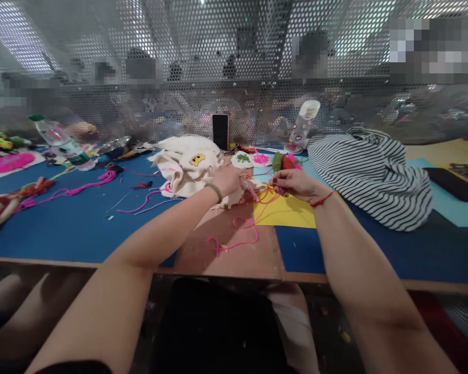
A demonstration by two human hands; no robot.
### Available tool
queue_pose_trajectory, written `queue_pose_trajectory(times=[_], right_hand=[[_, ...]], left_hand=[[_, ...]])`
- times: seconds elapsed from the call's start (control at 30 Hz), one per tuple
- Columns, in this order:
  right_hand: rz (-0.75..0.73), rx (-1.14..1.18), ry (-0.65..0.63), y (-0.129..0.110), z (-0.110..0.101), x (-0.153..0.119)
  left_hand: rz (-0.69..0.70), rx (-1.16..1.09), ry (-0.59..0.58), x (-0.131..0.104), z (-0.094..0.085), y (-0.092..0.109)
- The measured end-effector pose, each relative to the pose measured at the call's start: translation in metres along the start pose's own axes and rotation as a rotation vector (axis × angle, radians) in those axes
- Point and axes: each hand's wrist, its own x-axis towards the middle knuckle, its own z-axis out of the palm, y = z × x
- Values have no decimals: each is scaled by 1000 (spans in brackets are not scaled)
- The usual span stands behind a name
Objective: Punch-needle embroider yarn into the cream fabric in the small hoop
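My left hand is curled at the right side of a bundle of cream cloth, which bears a yellow patch. Its fingertips are too blurred to show what they grip. With thumb and fingers pinched, my right hand holds pink yarn, whose loose strand loops down over the bare brown tabletop. Orange yarn and a slim pink object lie between the hands. Behind them are a white round piece with a green shape, a pink tangle of yarn and a green ball of yarn.
A striped cloth sits at the right, beyond yellow paper. A phone and a clear bottle stand by the perforated metal panel. A green-capped bottle leans at left, near a metal bowl.
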Motion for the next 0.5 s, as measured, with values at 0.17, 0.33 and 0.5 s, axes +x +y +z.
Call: queue_pose_trajectory(times=[0.17,0.33,0.5], right_hand=[[17,-8,0,0,2,1],[-2,4,-13,1,0,3],[-11,29,-24,1,3,4]], left_hand=[[-106,41,-13,12,16,18],[-117,62,-41,-2,26,20],[-237,-242,54,-9,30,21]])
